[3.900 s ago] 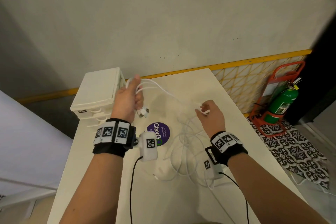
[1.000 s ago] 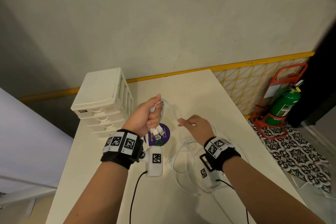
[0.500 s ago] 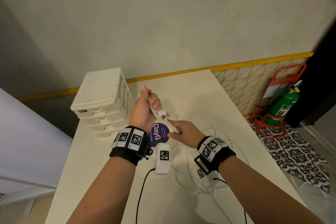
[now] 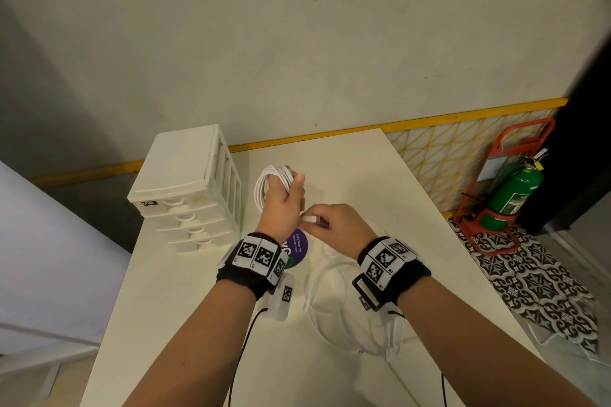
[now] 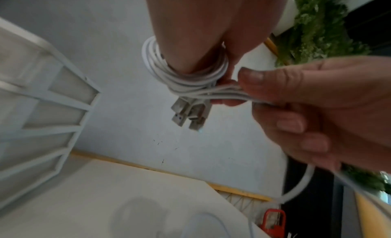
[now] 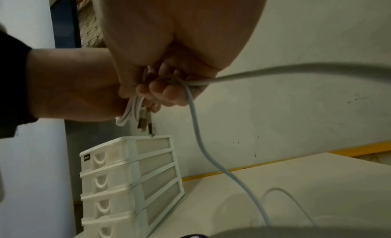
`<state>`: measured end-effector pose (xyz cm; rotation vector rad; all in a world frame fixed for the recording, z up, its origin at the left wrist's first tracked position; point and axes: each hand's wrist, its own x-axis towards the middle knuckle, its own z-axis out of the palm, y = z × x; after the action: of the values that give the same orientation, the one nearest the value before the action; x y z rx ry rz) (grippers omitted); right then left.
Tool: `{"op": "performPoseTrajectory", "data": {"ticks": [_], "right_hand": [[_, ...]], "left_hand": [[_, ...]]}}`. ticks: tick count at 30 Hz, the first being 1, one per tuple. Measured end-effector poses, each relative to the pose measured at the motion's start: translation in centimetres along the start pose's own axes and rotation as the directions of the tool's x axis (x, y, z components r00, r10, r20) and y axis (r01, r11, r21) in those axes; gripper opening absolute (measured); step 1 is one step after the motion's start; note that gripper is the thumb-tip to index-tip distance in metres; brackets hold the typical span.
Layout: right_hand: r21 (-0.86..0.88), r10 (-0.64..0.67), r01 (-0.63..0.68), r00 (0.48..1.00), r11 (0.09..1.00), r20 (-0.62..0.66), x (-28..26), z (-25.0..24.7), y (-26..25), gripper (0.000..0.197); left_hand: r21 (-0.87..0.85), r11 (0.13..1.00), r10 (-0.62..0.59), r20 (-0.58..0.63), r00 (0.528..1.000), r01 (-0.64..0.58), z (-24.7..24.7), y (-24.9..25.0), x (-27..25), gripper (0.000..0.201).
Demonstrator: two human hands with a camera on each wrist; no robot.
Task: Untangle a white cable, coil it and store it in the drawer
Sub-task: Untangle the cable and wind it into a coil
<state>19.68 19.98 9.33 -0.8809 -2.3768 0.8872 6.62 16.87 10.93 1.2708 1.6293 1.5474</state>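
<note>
While left hand grips coiled white cable, right hand pinches its strand, drawer unit beside, plugs blurred.

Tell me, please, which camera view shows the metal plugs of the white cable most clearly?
The left wrist view: the two metal plugs hang side by side below the coil wound round the left hand, large and unobstructed. The right wrist view shows them small and dim; in the head view the hands largely hide them.
</note>
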Motion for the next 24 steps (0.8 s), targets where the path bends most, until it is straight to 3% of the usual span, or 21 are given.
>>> {"op": "performPoseTrajectory", "data": {"ticks": [3,7,10,12,15,20,22,24], "right_hand": [[-0.030,0.017,-0.017,1.000,0.999,-0.019,0.2,-0.6,0.0,0.023],[0.059,0.047,-0.043,0.997,0.997,-0.067,0.3,-1.3,0.2,0.024],[0.048,0.043,-0.041,0.998,0.998,-0.038,0.1,-1.5,0.1,0.026],[0.034,0.065,-0.064,0.998,0.997,-0.026,0.1,-1.7,0.3,0.033],[0.083,0.070,-0.069,0.998,0.994,-0.010,0.0,-2.1,0.5,0.035],[0.100,0.045,-0.046,0.999,0.994,0.019,-0.3,-3.2,0.7,0.046],[0.003,0.038,-0.039,0.998,0.999,0.046,-0.6,-3.5,1.2,0.050],[-0.032,0.083,-0.081,0.995,0.996,0.054,-0.7,-4.0,2.0,0.044]], "left_hand": [[0.126,0.991,-0.052,0.101,0.993,0.039,0.0,-0.2,0.0,0.032],[0.203,0.976,-0.118,0.167,0.979,0.083,0.5,0.7,-0.3,0.037],[0.120,0.960,-0.277,0.307,0.910,0.252,0.5,1.0,-0.7,0.031],[0.142,0.947,-0.320,0.360,0.876,0.288,0.4,0.9,-1.1,0.038],[0.200,0.934,-0.351,0.348,0.869,0.297,0.6,0.9,-1.5,0.045],[0.260,0.940,-0.294,0.280,0.914,0.222,0.2,0.9,-1.7,0.049],[0.282,0.927,-0.331,0.298,0.895,0.249,-0.1,0.8,-2.0,0.046],[0.236,0.917,-0.390,0.360,0.848,0.322,-0.3,0.8,-2.4,0.043]]}}
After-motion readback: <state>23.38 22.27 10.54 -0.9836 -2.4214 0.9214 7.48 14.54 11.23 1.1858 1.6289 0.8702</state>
